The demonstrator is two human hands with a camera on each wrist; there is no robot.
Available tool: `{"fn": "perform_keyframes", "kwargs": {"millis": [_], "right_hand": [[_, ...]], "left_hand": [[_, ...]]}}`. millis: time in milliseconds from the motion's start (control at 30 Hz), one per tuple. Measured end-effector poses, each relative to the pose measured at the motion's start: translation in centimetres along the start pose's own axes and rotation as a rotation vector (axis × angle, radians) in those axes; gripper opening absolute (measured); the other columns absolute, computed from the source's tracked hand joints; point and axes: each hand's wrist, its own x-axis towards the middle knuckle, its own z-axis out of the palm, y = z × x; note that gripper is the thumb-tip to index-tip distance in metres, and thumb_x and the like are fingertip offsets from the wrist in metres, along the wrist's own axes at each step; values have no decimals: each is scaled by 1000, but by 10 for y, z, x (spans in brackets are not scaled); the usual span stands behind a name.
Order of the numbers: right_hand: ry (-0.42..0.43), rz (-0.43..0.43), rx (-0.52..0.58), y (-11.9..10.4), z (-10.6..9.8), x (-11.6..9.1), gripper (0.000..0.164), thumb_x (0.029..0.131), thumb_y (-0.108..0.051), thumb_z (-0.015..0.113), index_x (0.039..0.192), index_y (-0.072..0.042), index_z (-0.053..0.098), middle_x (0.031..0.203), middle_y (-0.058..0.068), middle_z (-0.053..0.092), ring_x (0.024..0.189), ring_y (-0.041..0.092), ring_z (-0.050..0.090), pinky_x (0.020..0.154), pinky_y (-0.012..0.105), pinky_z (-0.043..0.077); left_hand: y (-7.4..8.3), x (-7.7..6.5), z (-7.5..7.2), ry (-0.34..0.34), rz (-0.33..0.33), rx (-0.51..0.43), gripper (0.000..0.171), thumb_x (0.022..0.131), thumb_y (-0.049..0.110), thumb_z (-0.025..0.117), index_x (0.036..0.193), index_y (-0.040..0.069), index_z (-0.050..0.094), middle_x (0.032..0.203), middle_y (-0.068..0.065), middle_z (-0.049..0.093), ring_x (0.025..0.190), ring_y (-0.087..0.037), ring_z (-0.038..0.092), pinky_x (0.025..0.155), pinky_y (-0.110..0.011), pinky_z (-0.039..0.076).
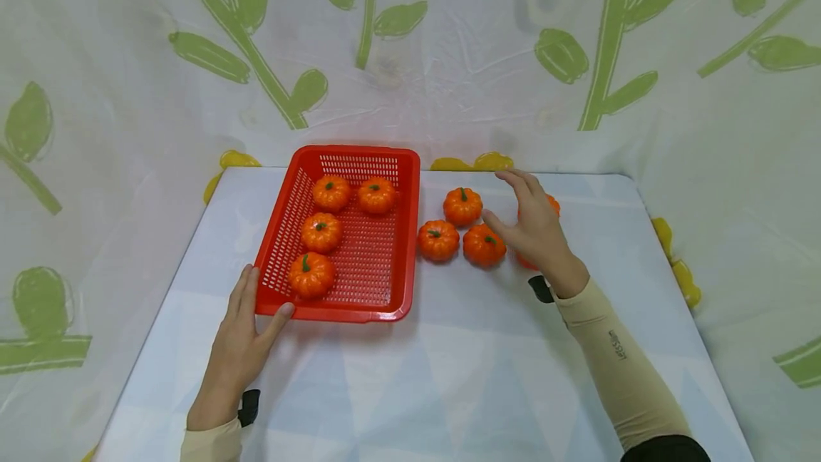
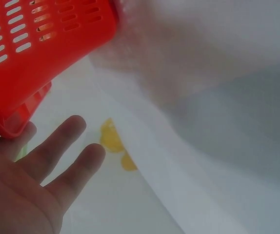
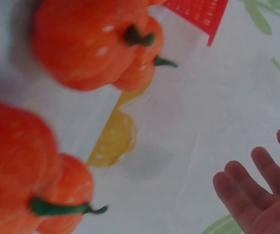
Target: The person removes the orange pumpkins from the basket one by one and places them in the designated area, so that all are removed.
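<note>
My left hand (image 1: 239,348) rests against the front left corner of a red plastic basket (image 1: 403,305), thumb on the rim and straight fingers along the outer side. Several small orange pumpkins with green stems lie inside, one a pumpkin (image 1: 311,275) near that corner. Over the pumpkins right of the basket hovers my right hand (image 1: 535,227), fingers spread and holding nothing. Nearest its thumb is a pumpkin (image 1: 482,247); beside that sit another pumpkin (image 1: 438,241) and a rear pumpkin (image 1: 462,207). The hand partly hides further pumpkins (image 1: 554,204). The right wrist view shows pumpkins (image 3: 13,165) close up, apart from the fingers (image 3: 237,190).
A pale table (image 1: 398,391) with a faint triangle pattern carries everything. White sheeting (image 1: 462,105) with green leaf and yellow flower prints hangs behind the table and along its sides. The basket stands toward the back edge, left of the loose pumpkins.
</note>
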Motion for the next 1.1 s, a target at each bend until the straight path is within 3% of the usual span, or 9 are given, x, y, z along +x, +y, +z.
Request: {"fn": "perform_keyframes", "kwargs": {"millis": [167, 400, 667, 900, 1100], "right_hand": [[-29, -73, 7, -19, 10, 17, 67, 89, -29, 76, 147, -9, 49, 150, 8, 44, 136, 27, 44, 107, 50, 45], [-110, -108, 26, -46, 29, 40, 69, 91, -36, 73, 150, -14, 44, 155, 5, 39, 139, 25, 41, 104, 47, 49], [-197, -154, 40, -72, 59, 67, 72, 91, -35, 73, 151, -11, 41, 153, 7, 40, 137, 23, 44, 107, 40, 47], [-237, -198, -58, -81, 88, 94, 73, 91, -35, 74, 151, -11, 42, 153, 7, 39, 134, 24, 45, 104, 37, 48], [-299, -205, -31, -85, 110, 110, 72, 92, -34, 73, 151, -10, 41, 152, 8, 40, 133, 26, 45, 102, 36, 49]], "left_hand": [[1, 1, 0, -4, 0, 5, 94, 98, 49, 62, 165, 20, 4, 170, -11, 8, 146, -47, 27, 101, -75, 36], [2, 1, -1, -1, 0, 9, 93, 98, 50, 62, 165, 20, 4, 170, -11, 8, 145, -48, 27, 101, -75, 36], [2, 1, 0, -5, -9, 6, 94, 98, 50, 62, 165, 20, 4, 170, -11, 7, 146, -48, 26, 101, -76, 36], [4, 2, 0, -9, -10, 1, 94, 98, 50, 62, 165, 20, 4, 170, -11, 7, 146, -48, 26, 101, -76, 36], [1, 2, -1, -10, -10, 18, 95, 98, 51, 62, 165, 21, 2, 170, -11, 6, 147, -47, 25, 100, -76, 36]]}}
